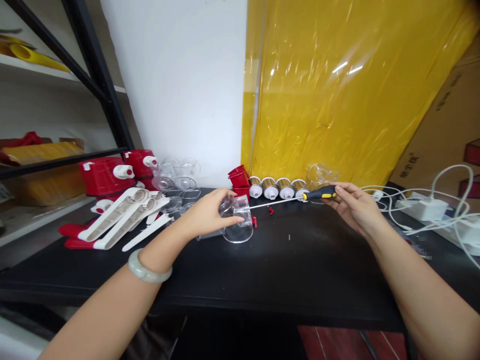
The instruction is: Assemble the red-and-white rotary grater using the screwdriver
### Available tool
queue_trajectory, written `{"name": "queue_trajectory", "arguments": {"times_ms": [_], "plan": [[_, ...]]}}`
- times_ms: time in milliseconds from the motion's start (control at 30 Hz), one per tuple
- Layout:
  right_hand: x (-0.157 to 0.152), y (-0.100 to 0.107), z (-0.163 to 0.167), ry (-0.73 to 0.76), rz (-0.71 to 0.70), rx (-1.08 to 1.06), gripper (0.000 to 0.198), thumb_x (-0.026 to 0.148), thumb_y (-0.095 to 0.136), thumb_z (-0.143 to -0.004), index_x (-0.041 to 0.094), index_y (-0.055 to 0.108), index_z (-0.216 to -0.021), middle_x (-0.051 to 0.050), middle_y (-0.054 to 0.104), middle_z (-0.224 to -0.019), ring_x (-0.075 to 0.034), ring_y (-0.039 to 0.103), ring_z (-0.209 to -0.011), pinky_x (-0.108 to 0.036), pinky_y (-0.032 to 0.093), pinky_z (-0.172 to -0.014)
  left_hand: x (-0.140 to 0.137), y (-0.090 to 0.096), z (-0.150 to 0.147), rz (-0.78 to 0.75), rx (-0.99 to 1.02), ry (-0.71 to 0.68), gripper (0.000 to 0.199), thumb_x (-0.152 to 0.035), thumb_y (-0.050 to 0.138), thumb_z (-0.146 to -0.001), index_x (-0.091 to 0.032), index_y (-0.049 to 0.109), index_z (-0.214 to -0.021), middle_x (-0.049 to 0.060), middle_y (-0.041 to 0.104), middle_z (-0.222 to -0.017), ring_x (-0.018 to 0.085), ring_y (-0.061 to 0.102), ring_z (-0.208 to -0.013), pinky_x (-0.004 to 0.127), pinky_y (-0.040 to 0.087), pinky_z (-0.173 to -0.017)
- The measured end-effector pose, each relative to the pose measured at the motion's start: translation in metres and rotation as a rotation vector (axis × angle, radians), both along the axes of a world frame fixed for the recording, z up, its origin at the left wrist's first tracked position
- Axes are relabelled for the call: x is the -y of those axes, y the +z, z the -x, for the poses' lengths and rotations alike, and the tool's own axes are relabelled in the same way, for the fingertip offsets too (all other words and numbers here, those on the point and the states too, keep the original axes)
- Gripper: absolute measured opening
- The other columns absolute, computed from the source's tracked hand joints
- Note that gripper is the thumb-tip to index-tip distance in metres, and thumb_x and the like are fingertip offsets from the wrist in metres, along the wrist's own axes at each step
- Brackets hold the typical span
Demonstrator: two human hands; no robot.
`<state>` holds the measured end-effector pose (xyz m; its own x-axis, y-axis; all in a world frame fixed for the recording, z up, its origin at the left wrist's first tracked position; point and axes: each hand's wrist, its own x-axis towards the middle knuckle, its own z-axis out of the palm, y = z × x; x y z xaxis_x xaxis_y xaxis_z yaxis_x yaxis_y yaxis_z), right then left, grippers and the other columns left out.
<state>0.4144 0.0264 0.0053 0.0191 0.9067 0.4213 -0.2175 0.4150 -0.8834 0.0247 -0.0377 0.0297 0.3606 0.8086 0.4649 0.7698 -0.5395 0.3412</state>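
My left hand [215, 214] is closed around a clear plastic part [242, 211] with a round flared base, held tilted over the black table. In my right hand [354, 207] is the black and yellow handle of a screwdriver [318, 193]. Its long thin shaft points left, and the tip meets or nearly meets the square end of the clear part; exact contact is too small to tell. Just right of the clear part lie small red pieces [271, 211]. Behind it stand red plastic cups [239, 181] and a row of perforated metal drums [270, 188] with white ends.
Red housings [107, 176], white and red handles [123, 215] and more clear parts [176, 175] crowd the left side. White cables and chargers [427, 207] lie at the right. A cardboard box [442, 125] and yellow plastic sheeting [318, 90] stand behind the black table [300, 280].
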Motion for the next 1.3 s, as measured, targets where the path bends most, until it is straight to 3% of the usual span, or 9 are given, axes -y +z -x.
{"name": "queue_trajectory", "arguments": {"times_ms": [167, 333, 433, 533, 600, 800, 1000, 1133, 1300], "plan": [[-0.002, -0.001, -0.002, -0.096, 0.017, 0.112, 0.039, 0.058, 0.081, -0.069, 0.025, 0.065, -0.083, 0.006, 0.056, -0.057, -0.007, 0.051, -0.041, -0.017, 0.037, -0.035, 0.0, 0.0, 0.0, 0.0, 0.003, 0.0, 0.064, -0.066, 0.07, -0.076, -0.022, 0.058, -0.121, 0.009, 0.067, -0.119, 0.029, 0.064, -0.108, 0.043, 0.051, -0.093], [0.007, 0.008, -0.008, 0.095, 0.078, 0.082, 0.036, 0.052, 0.08, -0.073, 0.027, 0.069, -0.097, 0.002, 0.064, -0.071, -0.012, 0.061, -0.059, -0.027, 0.058, -0.061, -0.001, -0.001, 0.001, -0.002, 0.007, 0.007, 0.066, -0.066, 0.071, -0.074, -0.022, 0.058, -0.121, 0.009, 0.067, -0.119, 0.029, 0.064, -0.107, 0.043, 0.051, -0.092], [0.012, 0.012, -0.011, 0.145, 0.094, 0.133, 0.043, 0.041, 0.088, -0.066, 0.028, 0.069, -0.102, 0.002, 0.066, -0.073, -0.013, 0.063, -0.062, -0.031, 0.059, -0.07, -0.001, -0.001, 0.001, 0.002, 0.007, 0.003, 0.064, -0.066, 0.071, -0.075, -0.022, 0.059, -0.12, 0.009, 0.067, -0.118, 0.029, 0.064, -0.106, 0.042, 0.051, -0.091], [0.01, 0.008, -0.011, 0.078, 0.069, 0.195, 0.035, 0.052, 0.084, -0.068, 0.023, 0.065, -0.074, 0.007, 0.051, -0.053, -0.007, 0.047, -0.042, -0.029, 0.058, -0.064, -0.001, -0.001, 0.001, 0.003, 0.007, 0.002, 0.063, -0.065, 0.071, -0.075, -0.023, 0.058, -0.12, 0.008, 0.067, -0.118, 0.028, 0.064, -0.107, 0.042, 0.05, -0.092], [0.004, 0.003, -0.01, -0.003, 0.047, 0.248, 0.049, 0.063, 0.076, -0.073, 0.021, 0.056, -0.057, 0.007, 0.042, -0.045, -0.006, 0.038, -0.036, -0.029, 0.058, -0.061, -0.001, -0.001, 0.001, 0.005, 0.008, 0.0, 0.063, -0.065, 0.071, -0.075, -0.023, 0.058, -0.12, 0.008, 0.067, -0.119, 0.028, 0.064, -0.107, 0.042, 0.05, -0.092], [-0.005, -0.004, -0.006, -0.092, -0.021, 0.327, 0.039, 0.062, 0.077, -0.071, 0.024, 0.072, -0.077, -0.002, 0.069, -0.071, -0.018, 0.065, -0.063, -0.031, 0.058, -0.058, -0.002, -0.001, 0.002, 0.003, 0.017, -0.006, 0.064, -0.065, 0.071, -0.075, -0.023, 0.058, -0.121, 0.009, 0.067, -0.12, 0.03, 0.064, -0.108, 0.044, 0.051, -0.093], [0.002, -0.001, -0.004, -0.087, -0.03, 0.251, 0.044, 0.07, 0.069, -0.076, 0.026, 0.065, -0.081, 0.004, 0.053, -0.048, -0.011, 0.047, -0.037, -0.023, 0.035, -0.033, -0.002, -0.002, 0.001, -0.009, 0.015, -0.024, 0.063, -0.063, 0.072, -0.075, -0.022, 0.058, -0.121, 0.01, 0.067, -0.119, 0.03, 0.064, -0.107, 0.044, 0.051, -0.093], [0.009, 0.006, -0.008, 0.096, 0.009, 0.192, 0.048, 0.073, 0.063, -0.078, 0.026, 0.067, -0.084, 0.002, 0.059, -0.053, -0.013, 0.054, -0.043, -0.03, 0.053, -0.05, -0.001, -0.001, 0.001, -0.01, 0.011, -0.022, 0.062, -0.062, 0.072, -0.075, -0.021, 0.058, -0.12, 0.01, 0.067, -0.117, 0.03, 0.064, -0.105, 0.043, 0.051, -0.091], [0.016, 0.013, -0.013, 0.174, 0.062, 0.227, 0.038, 0.049, 0.082, -0.071, 0.024, 0.069, -0.097, -0.003, 0.072, -0.077, -0.016, 0.066, -0.062, -0.029, 0.057, -0.06, 0.0, 0.0, 0.001, -0.006, 0.005, -0.017, 0.063, -0.063, 0.072, -0.075, -0.021, 0.058, -0.12, 0.01, 0.067, -0.118, 0.03, 0.064, -0.106, 0.043, 0.051, -0.091]]}}
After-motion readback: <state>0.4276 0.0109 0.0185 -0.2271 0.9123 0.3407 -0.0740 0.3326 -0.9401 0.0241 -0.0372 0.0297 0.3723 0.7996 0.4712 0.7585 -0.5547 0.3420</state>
